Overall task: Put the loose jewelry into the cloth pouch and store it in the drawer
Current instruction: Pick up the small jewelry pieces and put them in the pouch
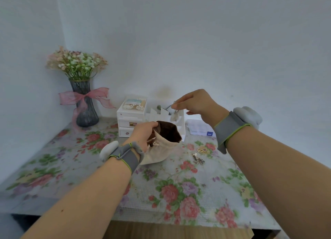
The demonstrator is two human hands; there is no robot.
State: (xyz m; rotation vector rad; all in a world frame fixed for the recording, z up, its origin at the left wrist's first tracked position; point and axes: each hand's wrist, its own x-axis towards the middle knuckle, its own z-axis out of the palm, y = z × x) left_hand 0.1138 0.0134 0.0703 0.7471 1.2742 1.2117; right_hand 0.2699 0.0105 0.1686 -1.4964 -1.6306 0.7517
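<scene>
**Pendant held above the opened pouch**

A pale jewelry piece (pixel 174 116) was pinched between thumb and forefinger of the right hand (pixel 194 102), and it hung from that grip directly over the mouth of the cloth pouch (pixel 161 149). The grip of the left hand (pixel 144 133) was closed on the pouch's near rim, so that the mouth was kept wide and the dark brown lining was exposed. The cream-coloured body of the pouch was rested on the worktop (pixel 107 185), which was covered by a floral cloth. Grey bands were worn on both wrists.

To the right of the pouch, more loose jewelry was left on the cloth: a gold-coloured piece (pixel 202 150) and, just nearer, a small silver cluster (pixel 198 160). Behind the pouch, a white drawer unit (pixel 129 121) was set against the wall, with its drawers seen shut and a small box on top. A white organizer (pixel 180 124) was placed beside it, and a clear compartment box (pixel 199 127) further right. At the far left corner, a grey vase (pixel 85 104) of small flowers, tied with a pink ribbon, was stood upright.
</scene>
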